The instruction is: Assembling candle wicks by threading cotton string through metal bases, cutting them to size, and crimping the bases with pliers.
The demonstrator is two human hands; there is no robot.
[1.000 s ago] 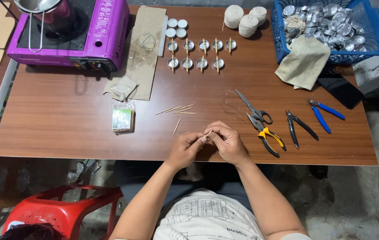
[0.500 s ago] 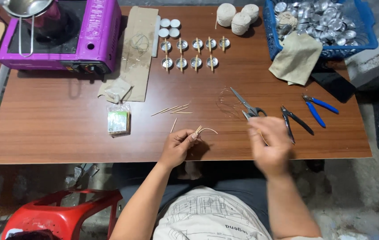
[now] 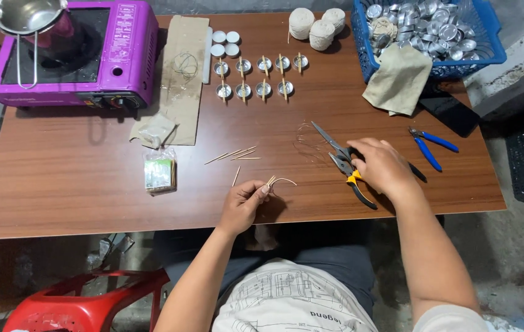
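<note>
A: Left hand (image 3: 242, 206) is pinched shut on a small bundle of sticks (image 3: 270, 180) with a pale wick (image 3: 285, 180) curling off to the right, near the table's (image 3: 90, 197) front edge.

B: And the right hand (image 3: 383, 167)?

A: Off to the right, palm down, fingers curled over the tools: scissors (image 3: 331, 140) and yellow-handled pliers (image 3: 353, 181). Whether it grips one yet, I can't tell.

B: How do the tools lie?

A: Long axes run diagonally, tips up-left, handles under the right hand. The bundle sits well left of them, so the right hand is much nearer the tools.
</note>
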